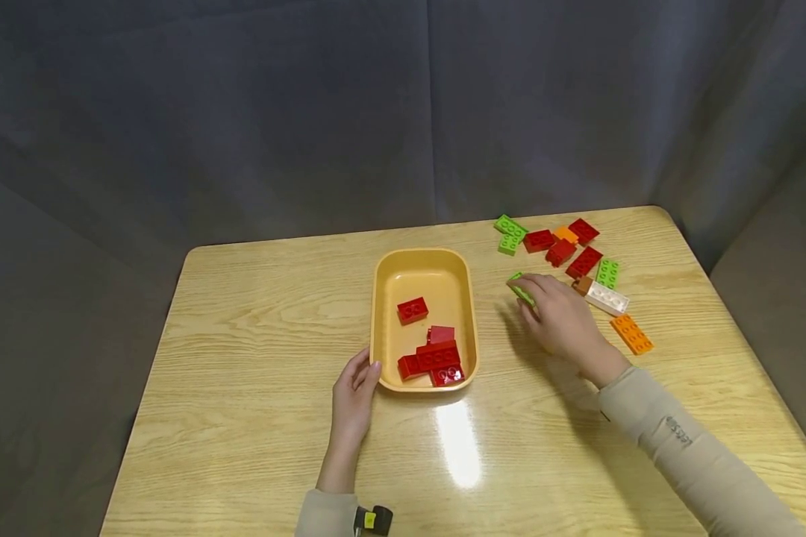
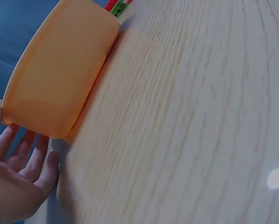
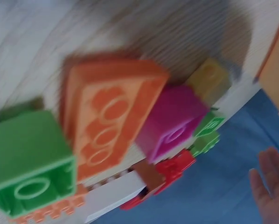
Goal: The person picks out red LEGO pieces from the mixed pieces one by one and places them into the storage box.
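Note:
A yellow-orange plastic tray [image 1: 424, 259] stands mid-table with several red toy building bricks [image 1: 438, 356] in it. At its near left corner, my left hand [image 1: 354, 395] grips the rim, thumb on top and fingers against the outer wall. The left wrist view has the fingers [image 2: 34, 161] of this hand under the rim of the tray [image 2: 60, 70]. Right of the tray, my right hand [image 1: 564, 317] pinches a light green brick [image 1: 522, 292] between thumb and fingers. In the right wrist view only part of a hand [image 3: 274, 186] shows at the right edge.
Beyond my right hand lie loose bricks: light green [image 1: 508, 233], red [image 1: 584, 262], white [image 1: 607, 297], brown [image 1: 582, 285] and a flat orange one [image 1: 632, 334]. The right wrist view has large green [image 3: 30, 158], orange [image 3: 109, 116], purple [image 3: 174, 121] and yellow [image 3: 208, 79] bricks up close.

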A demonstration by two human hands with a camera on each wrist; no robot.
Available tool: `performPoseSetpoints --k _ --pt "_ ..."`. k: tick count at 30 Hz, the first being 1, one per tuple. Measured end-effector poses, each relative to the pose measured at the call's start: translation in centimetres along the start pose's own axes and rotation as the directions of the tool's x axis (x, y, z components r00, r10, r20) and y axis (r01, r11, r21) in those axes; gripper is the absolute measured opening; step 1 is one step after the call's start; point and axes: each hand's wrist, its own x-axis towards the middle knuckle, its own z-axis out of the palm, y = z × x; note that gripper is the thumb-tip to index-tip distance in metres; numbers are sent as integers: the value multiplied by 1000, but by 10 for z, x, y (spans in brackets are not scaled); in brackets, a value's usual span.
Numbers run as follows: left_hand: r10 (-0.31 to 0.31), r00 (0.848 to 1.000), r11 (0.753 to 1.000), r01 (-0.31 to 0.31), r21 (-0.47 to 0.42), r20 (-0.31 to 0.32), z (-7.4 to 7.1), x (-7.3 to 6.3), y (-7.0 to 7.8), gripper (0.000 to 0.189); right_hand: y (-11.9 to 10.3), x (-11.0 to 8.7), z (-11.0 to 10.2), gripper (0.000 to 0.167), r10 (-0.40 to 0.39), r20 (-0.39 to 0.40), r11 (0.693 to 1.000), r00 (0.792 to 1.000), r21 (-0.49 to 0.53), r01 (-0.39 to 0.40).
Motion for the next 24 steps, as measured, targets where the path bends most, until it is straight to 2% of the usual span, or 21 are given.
performPoseSetpoints --k 5,10,18,24 --pt "7 1000 1000 -7 4 -8 -1 0 1 42 14 4 -2 41 10 14 1000 1000 -7 -10" --pt "-16 1000 1000 16 -27 -5 -1 1 1 43 29 6 -1 39 23 5 999 1000 -29 -23" --pt "-33 999 999 33 -28 -10 0 1 -1 42 55 4 1 36 114 19 993 993 -28 -113" --pt "-32 999 999 31 -24 -12 0 0 1 42 65 4 -1 34 161 19 987 987 -30 -160"
